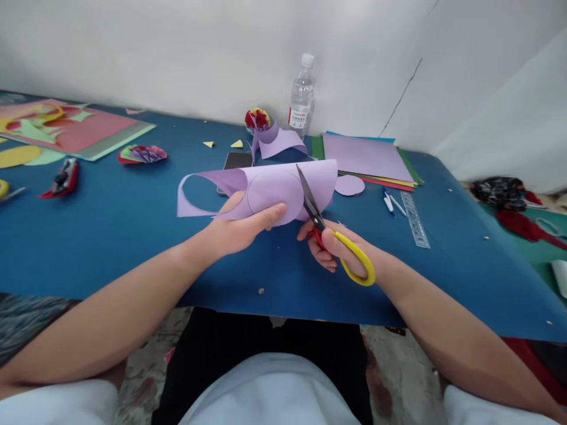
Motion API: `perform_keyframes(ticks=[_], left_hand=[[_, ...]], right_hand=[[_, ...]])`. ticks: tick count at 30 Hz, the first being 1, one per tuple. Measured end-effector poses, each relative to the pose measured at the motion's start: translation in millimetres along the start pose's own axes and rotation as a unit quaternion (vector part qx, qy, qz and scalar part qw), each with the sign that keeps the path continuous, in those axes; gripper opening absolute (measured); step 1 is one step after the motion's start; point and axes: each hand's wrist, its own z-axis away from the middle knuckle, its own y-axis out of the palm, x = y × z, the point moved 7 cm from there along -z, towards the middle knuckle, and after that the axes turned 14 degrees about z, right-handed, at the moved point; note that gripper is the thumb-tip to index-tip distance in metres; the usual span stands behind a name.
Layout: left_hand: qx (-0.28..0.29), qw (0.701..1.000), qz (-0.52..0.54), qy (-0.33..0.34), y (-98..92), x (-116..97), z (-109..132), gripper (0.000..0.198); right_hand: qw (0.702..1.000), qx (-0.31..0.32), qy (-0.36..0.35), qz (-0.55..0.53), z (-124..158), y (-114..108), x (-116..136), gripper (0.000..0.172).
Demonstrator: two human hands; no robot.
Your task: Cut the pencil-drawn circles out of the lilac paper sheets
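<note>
A curled sheet of purple paper (pixel 274 192) is held above the blue table by my left hand (pixel 241 227), its thumb pressed on the front. The sheet has a round hole cut through its left part, and a drawn circle shows in its middle. My right hand (pixel 330 248) grips scissors (pixel 354 260) with one yellow and one red handle loop. Their dark blades lie at the right side of the drawn circle, pointing up and away. Whether the lower blade is behind the paper is hidden. A cut purple paper disc (pixel 349 185) lies to the right.
Behind the sheet stand a water bottle (pixel 302 94), a folded paper flower (pixel 257 120) and a purple offcut (pixel 283 141). Stacked coloured paper (pixel 367 156), pens (pixel 389 202) and a clear ruler (pixel 415 221) lie right. A phone (pixel 238 160) is partly covered; a red stapler (pixel 63 178) lies left.
</note>
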Motion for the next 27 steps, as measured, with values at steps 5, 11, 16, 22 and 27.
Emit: perform_keyframes(ticks=[5,11,16,22,27], left_hand=[[0.007,1.0,0.008,0.011,2.3,-4.4,-1.6,0.046],[0.004,0.999,0.03,0.013,3.6,-6.9,0.5,0.046],[0.007,1.0,0.029,0.009,2.7,-3.7,-1.0,0.047],[0.04,0.999,0.031,-0.004,4.6,0.7,-3.1,0.049],[0.04,0.999,0.021,-0.005,2.7,-0.7,-3.6,0.049]], right_hand=[[0.999,0.032,0.021,-0.018,1.3,2.0,-2.3,0.079],[0.998,0.054,0.007,-0.033,0.7,5.1,-4.2,0.077],[0.999,0.023,-0.001,-0.025,-0.1,2.8,-2.2,0.078],[1.0,0.005,-0.004,0.0,0.0,0.9,-1.6,0.076],[0.999,-0.027,-0.021,0.012,1.4,-2.0,-3.1,0.074]])
